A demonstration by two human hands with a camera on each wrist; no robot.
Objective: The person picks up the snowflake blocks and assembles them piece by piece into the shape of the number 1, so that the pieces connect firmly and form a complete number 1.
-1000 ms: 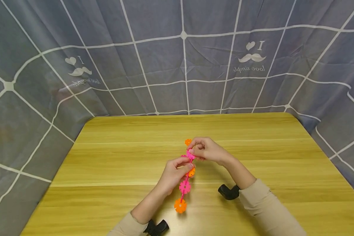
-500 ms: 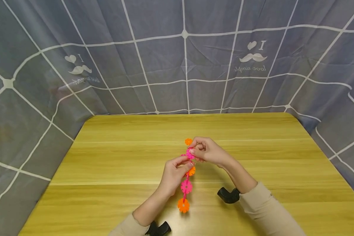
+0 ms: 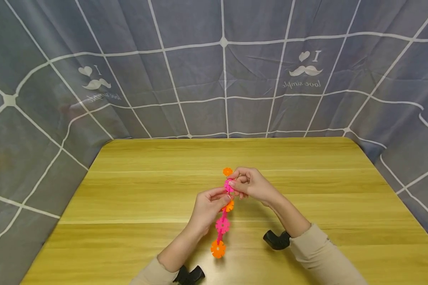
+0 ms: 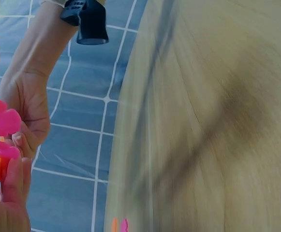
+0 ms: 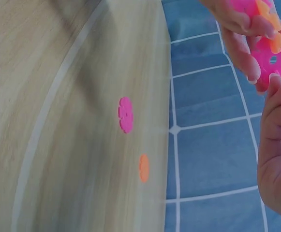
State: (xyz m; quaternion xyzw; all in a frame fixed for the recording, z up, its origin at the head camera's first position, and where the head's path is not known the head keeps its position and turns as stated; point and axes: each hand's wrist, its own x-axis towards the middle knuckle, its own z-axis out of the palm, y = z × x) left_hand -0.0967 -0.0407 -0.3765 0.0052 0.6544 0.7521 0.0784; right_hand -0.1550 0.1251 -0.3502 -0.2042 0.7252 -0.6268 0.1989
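Observation:
My left hand (image 3: pixel 207 208) pinches a chain of interlocking plastic snowflake discs near its far end. Below that grip the chain runs toward me through an orange disc (image 3: pixel 230 206), a pink disc (image 3: pixel 222 225) and an orange end disc (image 3: pixel 218 249), with edge-on pink discs between them. At the far end, a pink snowflake disc (image 5: pixel 274 59) stands between both hands. The thumb and fingertips of my right hand (image 3: pixel 254 184) pinch its edge. In the left wrist view the chain's pink pieces (image 4: pixel 4 118) rise above the left fingers, which partly hide the joint.
Flat on the wooden table (image 3: pixel 146 166) beyond the hands lie a loose orange disc (image 3: pixel 228 171) and a loose pink disc (image 5: pixel 125 115). Black wrist devices (image 3: pixel 277 240) sit at both cuffs. A grey checked curtain (image 3: pixel 196 79) surrounds the table's back and sides.
Both hands keep their grips on the discs with only slight shifts. The chain's near end swung a little right, then back left.

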